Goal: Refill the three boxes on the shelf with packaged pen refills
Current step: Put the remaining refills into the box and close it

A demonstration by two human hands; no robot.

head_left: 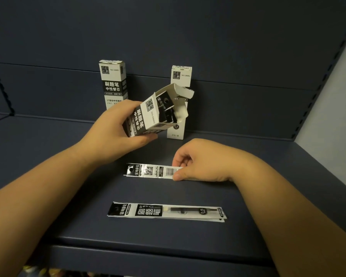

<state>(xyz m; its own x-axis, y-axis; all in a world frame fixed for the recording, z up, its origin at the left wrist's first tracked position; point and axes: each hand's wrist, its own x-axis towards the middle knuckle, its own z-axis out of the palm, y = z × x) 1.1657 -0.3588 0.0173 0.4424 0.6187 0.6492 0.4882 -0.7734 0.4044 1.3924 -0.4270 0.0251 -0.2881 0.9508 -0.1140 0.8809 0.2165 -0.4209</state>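
My left hand [116,128] grips an open black-and-white refill box [150,116], tilted with its flaps pointing right; dark packets show inside it. My right hand [200,160] pinches one packaged refill [150,170] by its right end as it lies flat on the shelf. A second packaged refill [166,211], possibly two stacked, lies nearer the front edge. Two more boxes stand upright against the back wall: one at the left [113,82], one at the right [180,74], partly hidden behind the held box.
The dark blue shelf [48,148] has a back panel and a slotted upright post [320,82] at the right. Its front edge [148,250] runs just below the nearer refill. A white wall [340,108] borders the right side.
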